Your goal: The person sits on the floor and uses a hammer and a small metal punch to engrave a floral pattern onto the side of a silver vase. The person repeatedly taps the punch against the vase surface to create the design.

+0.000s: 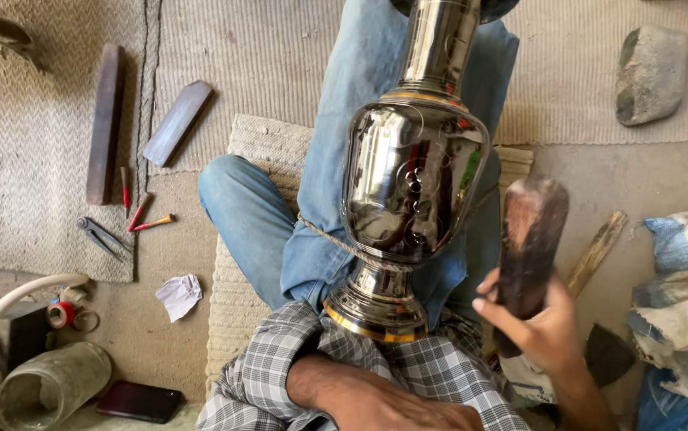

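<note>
At lower right, the right hand (547,327) is clenched around a dark wooden mallet (529,247), held upright just beside the polished metal vase (412,187). The left hand (408,411) lies at the bottom edge, largely cropped; its grip cannot be determined. The vase is laid along the jean-clad legs (320,215), base toward the body, and a cord (324,231) is seen across it. On the floor to the left, pliers (100,235), red-handled tools (140,211) and a glass jar (52,387) are placed.
</note>
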Motion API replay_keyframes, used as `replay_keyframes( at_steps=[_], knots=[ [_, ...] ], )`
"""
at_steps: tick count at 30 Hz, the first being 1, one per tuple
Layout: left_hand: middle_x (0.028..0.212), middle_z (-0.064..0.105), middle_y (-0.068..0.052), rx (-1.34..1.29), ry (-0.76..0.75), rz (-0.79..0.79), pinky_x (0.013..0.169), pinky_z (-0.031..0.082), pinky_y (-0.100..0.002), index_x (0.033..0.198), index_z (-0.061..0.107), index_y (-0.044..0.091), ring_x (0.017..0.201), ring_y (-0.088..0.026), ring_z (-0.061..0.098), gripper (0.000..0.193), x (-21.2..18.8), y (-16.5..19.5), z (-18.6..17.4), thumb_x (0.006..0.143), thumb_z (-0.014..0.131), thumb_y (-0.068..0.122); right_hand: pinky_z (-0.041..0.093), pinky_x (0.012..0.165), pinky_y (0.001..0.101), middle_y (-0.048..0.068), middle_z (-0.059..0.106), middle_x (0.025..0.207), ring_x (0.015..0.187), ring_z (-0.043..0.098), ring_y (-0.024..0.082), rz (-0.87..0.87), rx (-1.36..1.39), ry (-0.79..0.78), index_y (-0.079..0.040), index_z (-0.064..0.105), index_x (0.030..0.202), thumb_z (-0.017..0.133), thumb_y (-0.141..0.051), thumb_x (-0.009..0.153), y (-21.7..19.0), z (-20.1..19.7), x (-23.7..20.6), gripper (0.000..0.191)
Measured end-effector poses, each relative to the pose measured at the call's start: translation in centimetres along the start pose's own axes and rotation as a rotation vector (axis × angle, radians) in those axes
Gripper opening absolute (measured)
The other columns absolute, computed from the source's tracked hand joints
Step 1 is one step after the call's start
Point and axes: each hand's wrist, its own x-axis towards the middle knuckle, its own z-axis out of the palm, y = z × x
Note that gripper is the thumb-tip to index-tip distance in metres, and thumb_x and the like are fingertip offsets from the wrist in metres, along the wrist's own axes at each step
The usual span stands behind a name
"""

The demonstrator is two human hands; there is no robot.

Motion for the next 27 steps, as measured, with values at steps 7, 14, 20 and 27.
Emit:
replay_keyframes(
  at_steps=[7, 14, 20, 27],
  knots=[
    [0.096, 0.063, -0.019, -0.292, 0.551, 0.438, 0.080, 0.061, -0.049, 0.120, 0.043, 0.011, 0.093, -0.036, 0.070, 0.036, 3.1, 5.3, -1.7, 0.099, 0.067, 0.027, 0.056, 0.066, 0.0302, 0.008, 0.074, 0.089, 0.078, 0.070, 0.013, 0.151, 0.166, -0.073, -0.003, 0.060, 0.101, 0.082, -0.006, 0.075, 2.2, 2.6, -4.0, 0.034],
    [0.099, 0.065, -0.011, 0.246, 1.221, 0.383, 0.077, 0.068, -0.042, 0.132, 0.044, 0.010, 0.085, -0.023, 0.071, 0.048, -4.7, 6.8, -9.5, 0.097, 0.073, -0.006, 0.061, 0.071, 0.0343, 0.014, 0.069, 0.097, 0.077, 0.070, 0.021, 0.351, -0.072, -0.438, -0.009, 0.063, 0.146, 0.091, -0.012, 0.074, 0.5, 3.1, -5.8, 0.078],
    [0.102, 0.058, -0.009, -0.027, 1.297, 0.292, 0.073, 0.066, -0.039, 0.133, 0.041, 0.010, 0.084, -0.021, 0.069, 0.052, -6.4, 4.2, -9.3, 0.095, 0.072, -0.007, 0.053, 0.094, 0.0372, 0.016, 0.023, 0.171, 0.132, 0.062, 0.027, 0.279, 0.056, -0.678, -0.006, 0.065, 0.140, 0.081, -0.005, 0.075, -2.7, 2.7, -6.1, 0.067],
    [0.100, 0.059, -0.009, -0.069, 1.149, 0.247, 0.071, 0.066, -0.038, 0.131, 0.044, 0.009, 0.082, -0.022, 0.071, 0.050, -5.4, 5.8, -8.2, 0.094, 0.075, -0.006, 0.041, 0.113, 0.0420, 0.017, 0.027, 0.167, 0.151, 0.037, 0.036, 0.121, -0.090, -0.819, -0.010, 0.073, 0.135, 0.085, -0.007, 0.075, -0.8, 2.8, -5.0, 0.061]
  ],
)
